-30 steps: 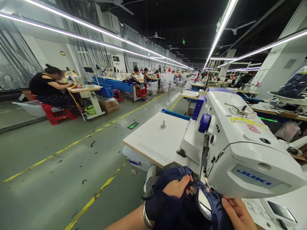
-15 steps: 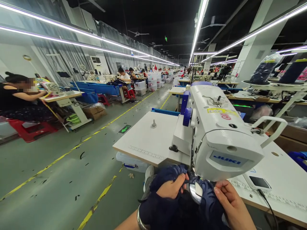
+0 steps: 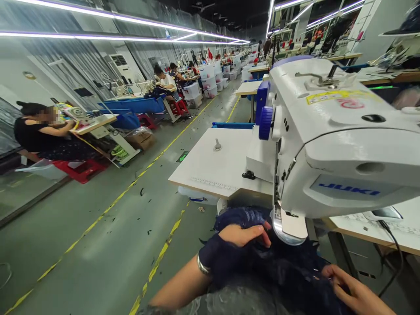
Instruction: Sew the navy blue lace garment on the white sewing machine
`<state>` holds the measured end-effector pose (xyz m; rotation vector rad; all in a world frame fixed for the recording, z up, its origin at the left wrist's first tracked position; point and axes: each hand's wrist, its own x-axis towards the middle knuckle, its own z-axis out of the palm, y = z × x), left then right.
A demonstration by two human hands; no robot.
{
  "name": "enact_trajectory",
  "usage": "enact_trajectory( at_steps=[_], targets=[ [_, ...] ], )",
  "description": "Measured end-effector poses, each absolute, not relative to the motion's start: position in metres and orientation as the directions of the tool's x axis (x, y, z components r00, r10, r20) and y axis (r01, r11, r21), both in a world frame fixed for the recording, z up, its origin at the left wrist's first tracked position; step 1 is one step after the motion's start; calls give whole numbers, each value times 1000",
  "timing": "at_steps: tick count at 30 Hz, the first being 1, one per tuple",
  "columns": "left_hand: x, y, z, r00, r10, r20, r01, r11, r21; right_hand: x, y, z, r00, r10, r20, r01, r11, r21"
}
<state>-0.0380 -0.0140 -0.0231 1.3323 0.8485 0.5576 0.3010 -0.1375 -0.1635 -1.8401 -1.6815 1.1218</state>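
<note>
Dark navy fabric lies bunched below the white JUKI sewing machine, across my lap. At the machine's silver rounded bed end, the metal stands uncovered, with the cloth beneath and around it. My left hand is closed on the cloth just left of that bed, thumb and fingers bent together; some navy fabric wraps its wrist beside a silver bracelet. Lower on the right, my right hand pinches the fabric's edge, apart from the machine.
The white machine table extends to the left, bearing a small grey peg. A device with a black cable rests on the right side. Beneath the table is a clear plastic bin. Across the aisle a person sits sewing.
My right hand has moved down and away from the bed, drawing the fabric off the silver end. My left hand stays beside it. The view has shifted, with the machine appearing larger.
</note>
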Motion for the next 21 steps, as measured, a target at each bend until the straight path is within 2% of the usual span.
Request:
enact_trajectory(
  at_steps=[2,4,5,8,11,13,16,19,21],
  targets=[
    [-37,-18,-23,666,711,-226,13,292,956,304,-135,-185,50,973,-227,744,-188,-642],
    [-34,-23,-21,702,652,-286,-10,410,912,289,-129,-180,88,988,-128,753,-150,-641],
    [-32,-26,-21,720,615,-322,11,454,891,276,-125,-168,53,995,-89,698,-100,-709],
    [-26,-33,-25,803,449,-392,119,523,844,227,-109,-118,-83,991,-106,462,-55,-885],
    [-22,-34,-34,875,319,-364,192,461,866,192,-95,-83,-220,971,-99,305,-28,-952],
    [-24,-32,-37,869,343,-357,231,357,905,185,-91,-76,-304,946,-109,259,-28,-965],
    [-29,-27,-32,825,437,-359,304,191,933,191,-95,-70,-310,937,-159,298,-64,-953],
    [-32,-25,-19,781,517,-351,319,154,935,202,-103,-53,-290,934,-210,373,-92,-923],
    [-30,-25,-9,735,594,-326,286,164,944,208,-106,-37,-284,940,-188,399,-63,-915]
  ],
)
